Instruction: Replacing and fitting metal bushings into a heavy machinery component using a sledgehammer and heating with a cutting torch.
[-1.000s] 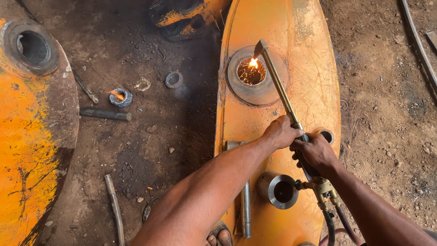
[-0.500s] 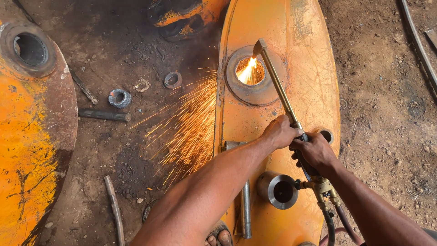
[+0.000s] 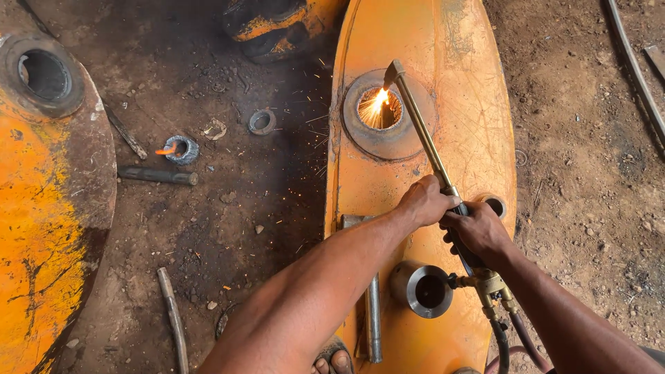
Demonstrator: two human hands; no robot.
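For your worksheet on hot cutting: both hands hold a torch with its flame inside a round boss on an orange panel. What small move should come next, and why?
Probably ease the torch tip a little further along the ring's inner edge. The flame burns at one spot on the left of the bore, few sparks fly, and both the left hand and right hand grip steadily.

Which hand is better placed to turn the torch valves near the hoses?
Probably the right hand. It grips the cutting torch at its rear, right by the brass valves. The left hand holds farther forward on the tube, steadying the flame end.

Both arms reach forward, left hand and right hand clenched close together.
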